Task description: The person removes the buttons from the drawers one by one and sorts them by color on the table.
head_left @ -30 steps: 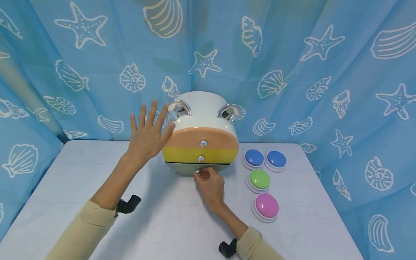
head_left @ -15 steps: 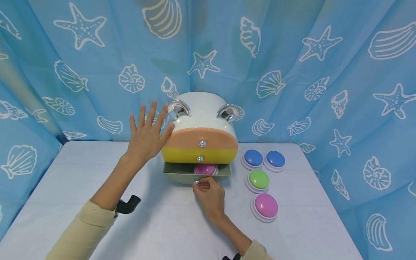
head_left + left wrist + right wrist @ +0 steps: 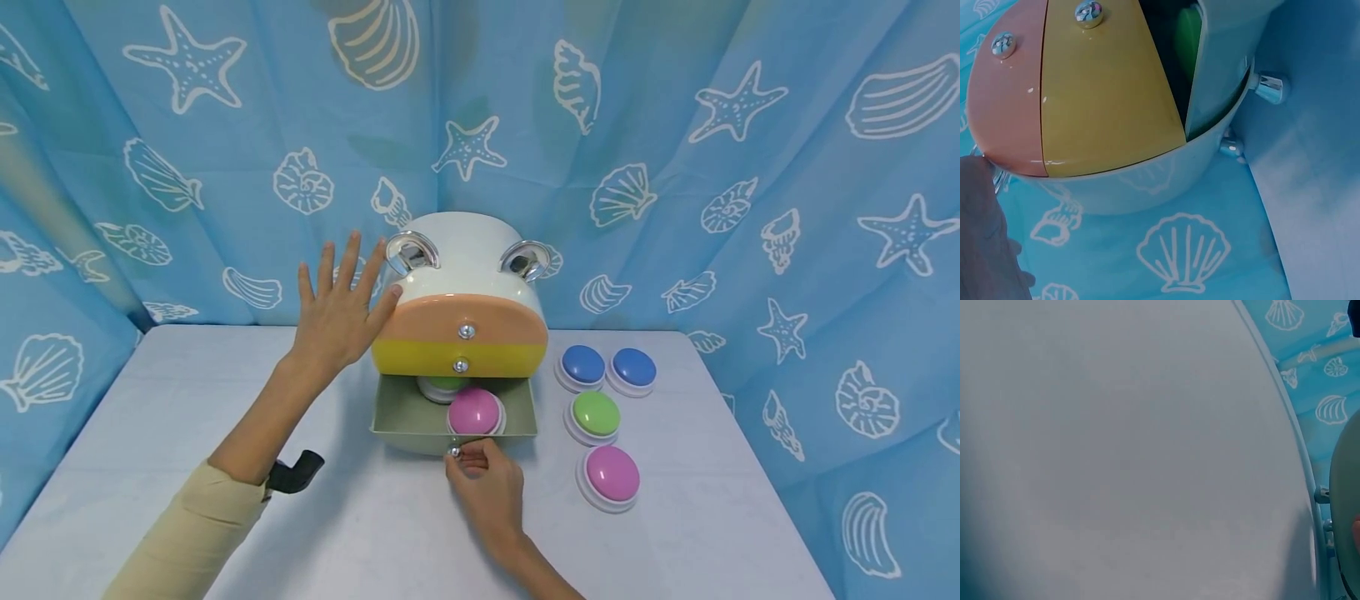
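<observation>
A small rounded white cabinet (image 3: pixel 468 250) with silver handles stands at the back of the table, with an orange drawer (image 3: pixel 427 321), a yellow drawer (image 3: pixel 420 358) and a green drawer (image 3: pixel 405 412). The green drawer is pulled out; a pink push light (image 3: pixel 474 411) and part of a green one (image 3: pixel 444 386) lie inside. My right hand (image 3: pixel 489 487) pinches the silver knob (image 3: pixel 453 451) of this drawer. My left hand (image 3: pixel 337 312), fingers straight and spread, rests against the cabinet's left side. In the left wrist view the green drawer (image 3: pixel 1222 69) stands out below the yellow one.
To the right of the cabinet, two blue push lights (image 3: pixel 583 365), a green push light (image 3: pixel 596 414) and a pink push light (image 3: pixel 612 475) sit on the white table (image 3: pixel 697 500). A blue curtain (image 3: pixel 660 100) with shell prints hangs close behind.
My right hand has drawn the green drawer out toward me, baring the pink and then the green push light inside. The left hand has stayed against the cabinet.
</observation>
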`<state>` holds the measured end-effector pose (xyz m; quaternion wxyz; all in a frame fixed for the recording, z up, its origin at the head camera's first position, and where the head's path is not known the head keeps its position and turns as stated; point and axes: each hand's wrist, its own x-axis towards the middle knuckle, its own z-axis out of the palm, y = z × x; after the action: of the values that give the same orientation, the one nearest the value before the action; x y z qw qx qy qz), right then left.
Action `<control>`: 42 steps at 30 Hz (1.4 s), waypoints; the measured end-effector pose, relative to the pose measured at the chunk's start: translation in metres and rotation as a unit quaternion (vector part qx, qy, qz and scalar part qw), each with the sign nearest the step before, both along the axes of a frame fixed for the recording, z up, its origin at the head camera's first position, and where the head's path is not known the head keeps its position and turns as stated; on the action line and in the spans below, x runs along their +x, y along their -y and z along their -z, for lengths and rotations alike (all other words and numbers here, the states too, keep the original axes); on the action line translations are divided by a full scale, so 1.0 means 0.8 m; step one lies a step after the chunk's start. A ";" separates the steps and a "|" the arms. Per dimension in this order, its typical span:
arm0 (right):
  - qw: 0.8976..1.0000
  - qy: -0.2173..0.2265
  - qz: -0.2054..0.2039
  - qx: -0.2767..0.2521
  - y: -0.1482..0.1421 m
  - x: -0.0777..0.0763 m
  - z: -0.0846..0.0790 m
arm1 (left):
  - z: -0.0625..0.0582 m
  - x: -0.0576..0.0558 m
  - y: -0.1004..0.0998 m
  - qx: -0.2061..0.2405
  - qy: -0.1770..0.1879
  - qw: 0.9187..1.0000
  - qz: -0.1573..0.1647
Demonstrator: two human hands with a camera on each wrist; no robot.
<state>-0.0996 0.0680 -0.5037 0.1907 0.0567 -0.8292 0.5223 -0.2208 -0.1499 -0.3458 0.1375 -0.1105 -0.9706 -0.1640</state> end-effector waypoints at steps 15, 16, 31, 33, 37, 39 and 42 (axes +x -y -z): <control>1.000 -0.023 0.007 -0.001 -0.002 0.035 -0.003 | 0.001 -0.001 0.000 0.005 0.006 1.000 0.003; 1.000 -0.024 0.007 0.000 -0.003 0.037 -0.003 | 0.001 -0.001 0.000 0.005 0.007 1.000 0.003; 1.000 -0.010 0.008 -0.006 -0.008 0.057 0.013 | -0.001 -0.002 0.000 0.008 0.004 1.000 0.004; 1.000 -0.007 0.006 -0.009 -0.009 0.057 0.015 | -0.001 -0.002 -0.001 0.006 0.004 1.000 0.003; 1.000 -0.001 -0.002 -0.015 -0.010 0.058 0.019 | -0.001 -0.002 -0.001 0.004 0.004 1.000 0.001; 1.000 0.007 -0.007 -0.020 -0.010 0.059 0.021 | -0.001 -0.002 -0.001 0.005 0.004 1.000 0.002; 0.999 0.025 -0.013 -0.027 -0.011 0.061 0.022 | -0.001 -0.003 -0.001 0.006 0.004 1.000 0.003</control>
<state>-0.0508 0.0769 -0.5214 0.1650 0.0490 -0.8184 0.5483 -0.2229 -0.1488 -0.3453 0.1338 -0.1119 -0.9698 -0.1702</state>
